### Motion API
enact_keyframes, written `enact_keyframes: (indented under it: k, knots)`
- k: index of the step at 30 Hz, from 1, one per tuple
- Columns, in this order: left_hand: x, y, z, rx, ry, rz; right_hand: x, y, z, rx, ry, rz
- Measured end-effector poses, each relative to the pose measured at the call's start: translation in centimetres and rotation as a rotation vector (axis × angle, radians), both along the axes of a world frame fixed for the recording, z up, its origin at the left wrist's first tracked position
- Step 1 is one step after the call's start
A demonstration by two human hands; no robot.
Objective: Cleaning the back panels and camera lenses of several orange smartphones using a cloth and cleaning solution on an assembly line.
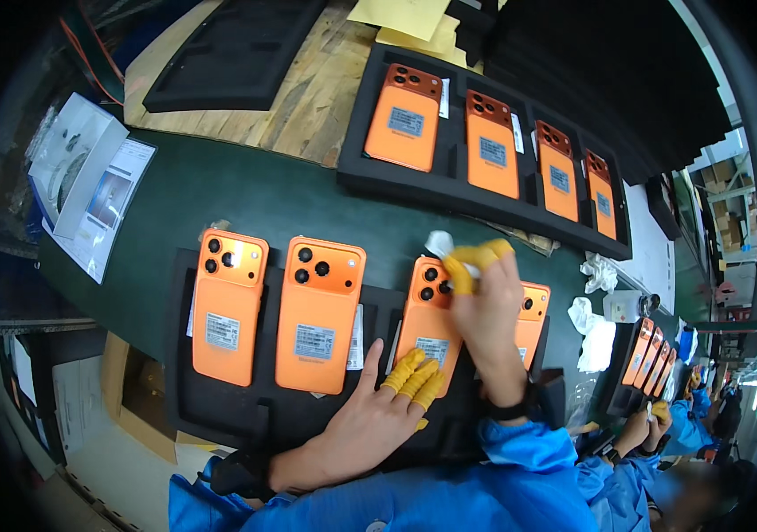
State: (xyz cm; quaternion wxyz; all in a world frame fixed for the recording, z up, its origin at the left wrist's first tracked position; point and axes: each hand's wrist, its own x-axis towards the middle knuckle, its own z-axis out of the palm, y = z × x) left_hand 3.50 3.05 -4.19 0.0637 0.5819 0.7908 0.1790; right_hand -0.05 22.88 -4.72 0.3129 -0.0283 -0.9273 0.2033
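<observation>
Several orange phones lie back side up in a black foam tray (219,417) in front of me. Yellow finger cots cover some fingertips on both my hands. With fingers stretched out, my left hand (356,434) presses lightly on the lower back of the third phone (423,332) from the left, by its grey label. My right hand (485,306) pinches a white wipe (439,243) above that phone's camera lenses and partly hides them. Beyond the right hand, the rightmost phone (532,324) is partly covered. Left of my hands lie a second phone (321,315) and a leftmost phone (228,310).
A second foam tray (431,191) with more orange phones lies at the far side. Crumpled white wipes (593,332) sit at the right, near a white container (624,307). Papers (112,204) lie far left. At right, another person's hands (643,428) work beside more phones (649,355).
</observation>
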Motion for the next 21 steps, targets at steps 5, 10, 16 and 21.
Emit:
enact_keyframes:
  k: [5, 10, 16, 21]
  knots:
    - [0.1, 0.2, 0.0, -0.02, -0.038, 0.002, 1.6, -0.9, 0.1, -0.059, -0.067, -0.021]
    - [0.1, 0.0, -0.7, -0.091, -0.12, -0.024, 1.7, -1.4, 0.3, -0.017, -0.089, 0.019]
    - [-0.2, 0.3, -0.4, 0.007, -0.005, 0.003, 3.6, -1.2, -0.2, 0.082, -0.085, 0.118]
    - [0.2, 0.2, -0.4, 0.008, -0.03, 0.029, 4.4, -1.8, 0.0, 0.128, -0.15, 0.087]
